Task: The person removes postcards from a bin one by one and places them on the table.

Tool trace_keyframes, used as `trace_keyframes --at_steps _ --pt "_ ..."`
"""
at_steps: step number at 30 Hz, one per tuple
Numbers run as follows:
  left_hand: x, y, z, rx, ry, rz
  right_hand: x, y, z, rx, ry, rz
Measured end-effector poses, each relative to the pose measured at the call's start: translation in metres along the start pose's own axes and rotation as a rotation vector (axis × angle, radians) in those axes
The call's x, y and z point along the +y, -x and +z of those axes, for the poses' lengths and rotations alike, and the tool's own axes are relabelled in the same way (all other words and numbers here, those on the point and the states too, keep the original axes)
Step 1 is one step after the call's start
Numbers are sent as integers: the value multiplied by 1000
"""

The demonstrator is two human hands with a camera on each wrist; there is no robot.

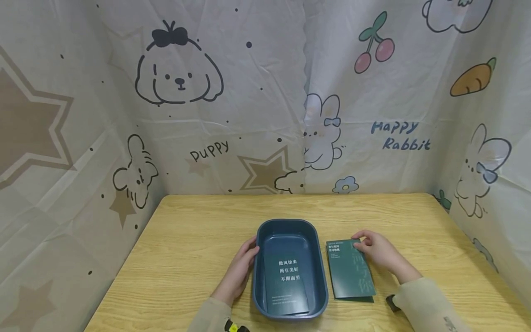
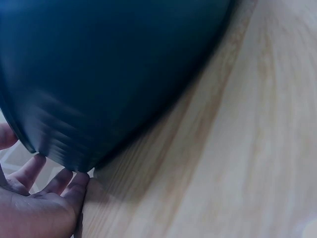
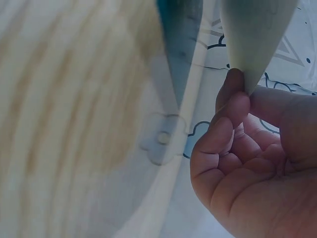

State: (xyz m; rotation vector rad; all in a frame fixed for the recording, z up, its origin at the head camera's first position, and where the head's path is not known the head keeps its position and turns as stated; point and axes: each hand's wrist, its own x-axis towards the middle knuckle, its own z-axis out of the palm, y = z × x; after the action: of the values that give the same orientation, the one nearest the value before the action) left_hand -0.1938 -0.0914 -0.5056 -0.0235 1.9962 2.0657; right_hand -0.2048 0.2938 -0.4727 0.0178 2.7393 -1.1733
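A dark blue rectangular tray (image 1: 291, 229) sits on the table. In it lies a green card (image 1: 286, 288) with white lettering. My left hand (image 1: 237, 272) is at the tray's left side; in the left wrist view its fingertips (image 2: 62, 181) touch the outer wall. To the right of the tray is a folded green card (image 1: 347, 272), its lower edges slightly apart. With thumb and fingers my right hand (image 1: 379, 251) pinches this card's upper right corner. The right wrist view shows the pale side of the pinched card (image 3: 257, 37) above my right hand (image 3: 247, 158).
The wood-grain table (image 1: 199, 240) reaches back to a pale printed curtain (image 1: 257, 92), which hangs behind it and at both sides. A small dark object (image 1: 392, 303) is beside my right sleeve, and a black-and-yellow one (image 1: 235, 326) is by the left sleeve.
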Motion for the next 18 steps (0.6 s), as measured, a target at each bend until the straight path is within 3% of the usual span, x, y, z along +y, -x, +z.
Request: trace_keyframes --at_steps 18 --pt "0 -1 0 -2 -1 -8 2 -3 5 3 101 -17"
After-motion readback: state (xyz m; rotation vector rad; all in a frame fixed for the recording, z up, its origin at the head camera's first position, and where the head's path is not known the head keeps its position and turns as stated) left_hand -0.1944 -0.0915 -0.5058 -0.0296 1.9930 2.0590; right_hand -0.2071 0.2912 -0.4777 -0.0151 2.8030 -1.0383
